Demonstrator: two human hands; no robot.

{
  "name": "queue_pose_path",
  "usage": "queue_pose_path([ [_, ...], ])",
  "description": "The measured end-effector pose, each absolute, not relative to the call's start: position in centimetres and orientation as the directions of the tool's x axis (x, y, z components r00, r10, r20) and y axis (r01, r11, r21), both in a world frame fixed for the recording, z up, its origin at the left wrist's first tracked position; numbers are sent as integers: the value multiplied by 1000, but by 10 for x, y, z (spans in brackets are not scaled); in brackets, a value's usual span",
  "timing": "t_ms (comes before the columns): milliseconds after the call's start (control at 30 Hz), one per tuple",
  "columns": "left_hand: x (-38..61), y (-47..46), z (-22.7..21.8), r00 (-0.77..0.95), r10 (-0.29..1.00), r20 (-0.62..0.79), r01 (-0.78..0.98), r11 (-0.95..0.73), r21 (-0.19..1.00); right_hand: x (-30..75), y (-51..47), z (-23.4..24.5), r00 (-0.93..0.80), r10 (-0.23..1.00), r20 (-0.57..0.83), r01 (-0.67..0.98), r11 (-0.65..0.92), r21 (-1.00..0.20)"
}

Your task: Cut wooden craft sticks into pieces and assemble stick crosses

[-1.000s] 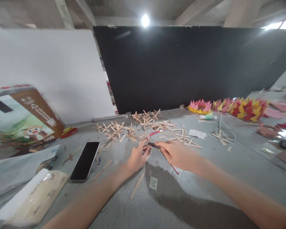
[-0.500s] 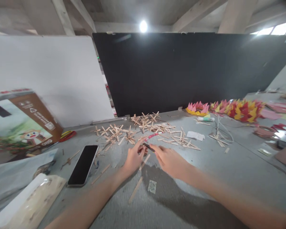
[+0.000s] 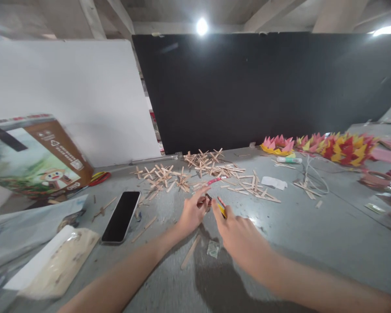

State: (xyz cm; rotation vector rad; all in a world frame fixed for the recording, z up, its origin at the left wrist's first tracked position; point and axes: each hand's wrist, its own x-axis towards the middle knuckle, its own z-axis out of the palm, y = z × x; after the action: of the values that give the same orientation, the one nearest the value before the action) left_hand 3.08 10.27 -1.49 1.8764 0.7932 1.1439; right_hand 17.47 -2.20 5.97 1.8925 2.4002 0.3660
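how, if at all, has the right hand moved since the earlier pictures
Yes, toward the wearer: the right hand now sits closer to the sachet.

One head cam, worn by the person, lkg fwd & down over the table (image 3: pixel 296 230). V. wide view: L forearm (image 3: pixel 127 269) & R forearm (image 3: pixel 299 278) come in from btm, nr the lens; L hand (image 3: pixel 191 214) & R hand (image 3: pixel 236 226) approx. ctr, farther out. White board (image 3: pixel 68 95) & black board (image 3: pixel 247 91) face cam behind; ceiling (image 3: pixel 172 12) up top.
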Motion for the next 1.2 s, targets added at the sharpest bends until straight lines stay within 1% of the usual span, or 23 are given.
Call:
queue_pose_path([
  [167, 33, 102, -17, 441, 811, 383, 99, -469, 878, 170, -29, 59, -227, 971, 75, 940, 198, 278],
  [267, 35, 100, -15, 448, 805, 389, 86, -472, 877, 170, -32, 58, -226, 971, 80, 944, 198, 264],
  [433, 38, 98, -13, 490, 788, 373, 102, -476, 873, 168, -38, 51, -211, 966, 152, 956, 172, 238],
  [567, 38, 97, -13, 506, 785, 358, 90, -461, 883, 164, -42, 48, -227, 964, 136, 932, 175, 316],
  [633, 37, 98, -15, 519, 782, 346, 83, -449, 890, 162, -44, 49, -210, 971, 114, 930, 162, 331],
  [733, 37, 99, -18, 533, 778, 332, 82, -439, 895, 161, -47, 50, -182, 978, 102, 934, 139, 330],
  [867, 38, 99, -21, 536, 770, 346, 59, -443, 894, 163, -50, 49, -185, 976, 112, 929, 136, 345],
  [1033, 38, 97, -18, 535, 751, 387, 72, -497, 865, 163, -52, 47, -186, 975, 117, 934, 139, 330],
  [1133, 38, 95, -15, 530, 765, 365, 66, -467, 882, 162, -53, 49, -167, 979, 116, 939, 123, 321],
  [1200, 37, 94, -13, 531, 772, 348, 46, -436, 899, 162, -55, 50, -159, 980, 122, 935, 110, 336],
])
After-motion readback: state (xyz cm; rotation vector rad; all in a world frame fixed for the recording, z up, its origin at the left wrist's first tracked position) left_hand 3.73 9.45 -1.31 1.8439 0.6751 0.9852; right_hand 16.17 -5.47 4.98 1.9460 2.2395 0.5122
